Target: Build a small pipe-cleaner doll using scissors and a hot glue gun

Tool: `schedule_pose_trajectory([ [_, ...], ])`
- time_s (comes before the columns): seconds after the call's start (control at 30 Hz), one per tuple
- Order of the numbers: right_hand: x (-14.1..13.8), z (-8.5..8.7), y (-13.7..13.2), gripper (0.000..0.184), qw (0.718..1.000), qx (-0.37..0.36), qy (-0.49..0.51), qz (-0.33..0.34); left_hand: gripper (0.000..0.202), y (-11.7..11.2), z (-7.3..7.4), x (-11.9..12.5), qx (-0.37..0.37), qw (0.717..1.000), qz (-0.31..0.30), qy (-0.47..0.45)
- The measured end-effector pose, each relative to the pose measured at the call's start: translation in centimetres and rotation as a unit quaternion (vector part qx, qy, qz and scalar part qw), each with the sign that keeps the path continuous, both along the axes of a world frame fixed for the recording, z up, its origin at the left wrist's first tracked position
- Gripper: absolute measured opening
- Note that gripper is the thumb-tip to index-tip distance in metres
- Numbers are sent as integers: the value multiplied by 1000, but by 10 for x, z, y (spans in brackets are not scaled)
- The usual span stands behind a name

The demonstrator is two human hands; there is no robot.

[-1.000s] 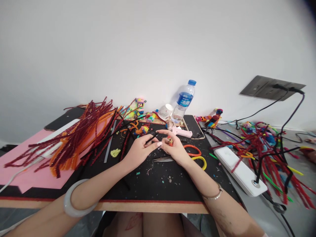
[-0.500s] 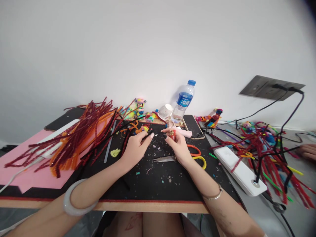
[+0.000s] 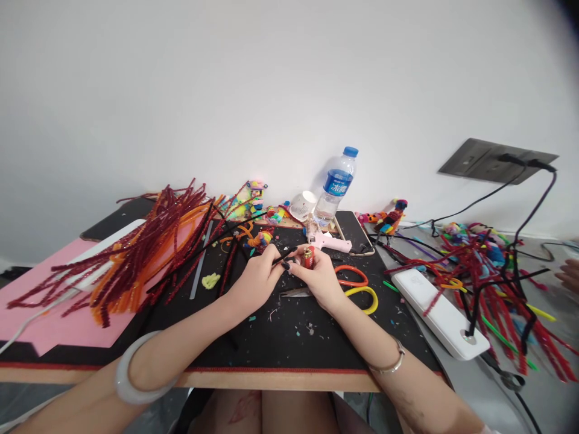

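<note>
Near the middle of the black mat [image 3: 271, 343], my two hands meet at the fingertips. My left hand [image 3: 257, 274] pinches a thin black strand [image 3: 281, 258], which looks like a pipe cleaner. In my right hand [image 3: 319, 278] is a small red cylinder [image 3: 309, 256] with a gold end, resembling a battery. My right thumb presses close to the black strand; fingers hide where strand and cylinder meet. Scissors [image 3: 362, 292] with orange and yellow handles lie partly under my right hand. Just beyond the hands rests a pink glue gun [image 3: 332, 242].
Red and orange pipe cleaners [image 3: 149, 253] are heaped at left on pink paper [image 3: 40, 295]. A water bottle [image 3: 337, 187] and paper cup [image 3: 303, 206] stand at the back. At right are a white power strip [image 3: 438, 310], more pipe cleaners [image 3: 502, 301] and another person's hand [image 3: 569, 274].
My hands have come together and slightly nearer to me, bringing the red cylinder to the black strand. The glue gun shows more fully. The other person's hand has shifted right.
</note>
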State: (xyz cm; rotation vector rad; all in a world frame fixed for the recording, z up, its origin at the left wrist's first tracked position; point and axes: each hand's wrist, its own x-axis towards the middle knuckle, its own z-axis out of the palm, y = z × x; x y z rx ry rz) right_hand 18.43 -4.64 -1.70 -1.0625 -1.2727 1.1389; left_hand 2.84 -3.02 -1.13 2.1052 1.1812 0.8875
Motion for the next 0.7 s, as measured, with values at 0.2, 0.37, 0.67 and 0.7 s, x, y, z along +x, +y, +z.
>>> schedule_pose_trajectory([
  [0.2, -9, -3, -3, 20, 996, -40, 82, -8, 22, -2, -2, 2, -6, 1000, -7, 8],
  [0.37, -8, 0, -2, 21, 988, -60, 145, -11, 25, -2, -3, 3, -16, 999, -24, 15],
  [0.67, 11, 14, 8, 34, 957, -66, 273, -68, 42, 1, 2, -3, 8, 995, -35, 89],
  [0.7, 12, 14, 8, 34, 958, -64, 272, -68, 44, 1, 2, -3, 12, 994, -40, 101],
])
